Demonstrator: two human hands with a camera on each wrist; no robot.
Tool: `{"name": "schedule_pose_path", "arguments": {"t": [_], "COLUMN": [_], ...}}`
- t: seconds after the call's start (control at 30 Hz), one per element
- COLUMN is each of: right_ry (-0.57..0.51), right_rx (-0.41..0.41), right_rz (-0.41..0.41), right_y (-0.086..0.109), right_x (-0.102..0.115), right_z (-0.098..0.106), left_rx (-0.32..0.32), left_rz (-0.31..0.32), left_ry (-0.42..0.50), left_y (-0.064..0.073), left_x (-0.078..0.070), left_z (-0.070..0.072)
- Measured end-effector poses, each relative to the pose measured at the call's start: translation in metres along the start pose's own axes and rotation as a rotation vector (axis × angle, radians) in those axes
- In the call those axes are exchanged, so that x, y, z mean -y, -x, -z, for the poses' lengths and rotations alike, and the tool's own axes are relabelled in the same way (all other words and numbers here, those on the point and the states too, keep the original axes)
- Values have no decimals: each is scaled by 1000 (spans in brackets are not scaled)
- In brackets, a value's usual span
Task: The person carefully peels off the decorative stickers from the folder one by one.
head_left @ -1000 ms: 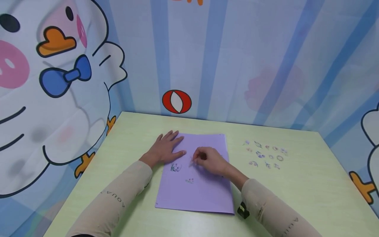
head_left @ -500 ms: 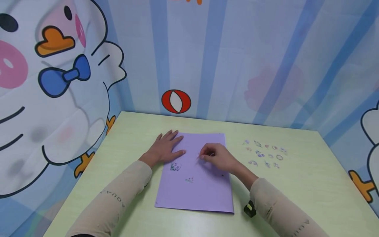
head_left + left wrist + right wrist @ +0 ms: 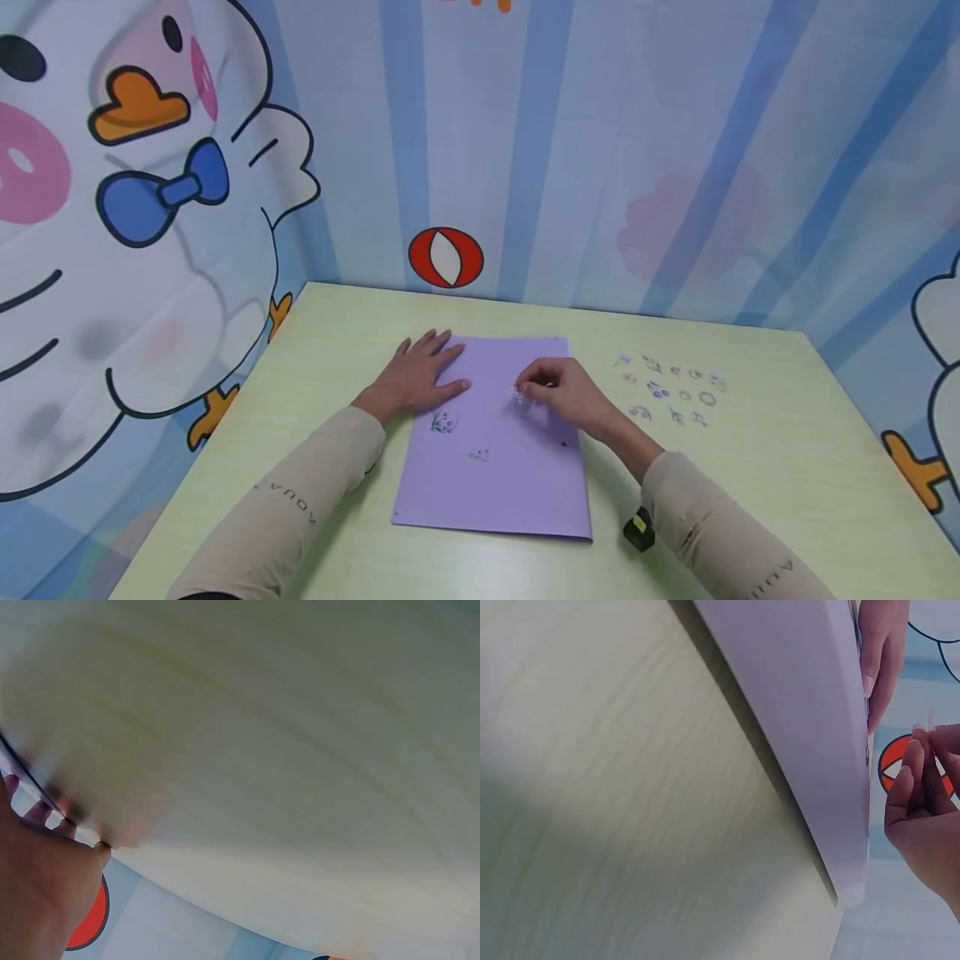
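A purple sheet [image 3: 495, 500] lies on the table with two small flower stickers on it: a rounded leafy one [image 3: 444, 422] at the left and a fainter sprig [image 3: 478, 455] below. My left hand [image 3: 412, 375] rests with spread fingers on the sheet's upper left edge. Thumb and fingertips of my right hand [image 3: 566, 390] pinch a small clear sticker [image 3: 517, 394] over the sheet's upper middle. In the right wrist view, the right hand [image 3: 926, 817] holds that thin sticker [image 3: 931, 718] upright, apart from the sheet. The left wrist view shows the left hand [image 3: 52, 877] at the lower left.
Several small flower stickers [image 3: 658, 390] lie in rows on the pale table [image 3: 780, 467], right of the sheet. A small dark spot [image 3: 564, 444] shows near the sheet's right edge. A cartoon-printed backdrop [image 3: 480, 125] stands behind the table.
My right hand has moved right and slightly away from me with the sticker, off the middle of the sheet. The left hand has stayed in place.
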State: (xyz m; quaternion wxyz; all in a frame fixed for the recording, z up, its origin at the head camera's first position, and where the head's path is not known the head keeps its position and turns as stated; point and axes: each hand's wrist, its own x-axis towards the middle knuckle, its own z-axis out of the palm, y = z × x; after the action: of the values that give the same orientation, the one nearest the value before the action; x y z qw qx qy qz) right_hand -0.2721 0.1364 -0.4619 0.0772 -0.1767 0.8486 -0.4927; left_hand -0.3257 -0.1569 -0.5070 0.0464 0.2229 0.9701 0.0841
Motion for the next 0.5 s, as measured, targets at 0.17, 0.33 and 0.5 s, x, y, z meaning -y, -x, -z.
{"name": "schedule_pose_path", "arguments": {"t": [0.17, 0.33, 0.5], "right_ry": [-20, -34, -7], "right_rx": [-22, -30, -41], "right_rz": [-11, 25, 11], "right_y": [1, 3, 6], "right_x": [-4, -6, -6], "right_z": [2, 7, 15], "left_rx": [-3, -3, -4], "left_rz": [-5, -9, -12], "left_ry": [2, 2, -2], "left_y": [0, 0, 0], "left_x": [1, 1, 0], "left_z": [0, -1, 0]}}
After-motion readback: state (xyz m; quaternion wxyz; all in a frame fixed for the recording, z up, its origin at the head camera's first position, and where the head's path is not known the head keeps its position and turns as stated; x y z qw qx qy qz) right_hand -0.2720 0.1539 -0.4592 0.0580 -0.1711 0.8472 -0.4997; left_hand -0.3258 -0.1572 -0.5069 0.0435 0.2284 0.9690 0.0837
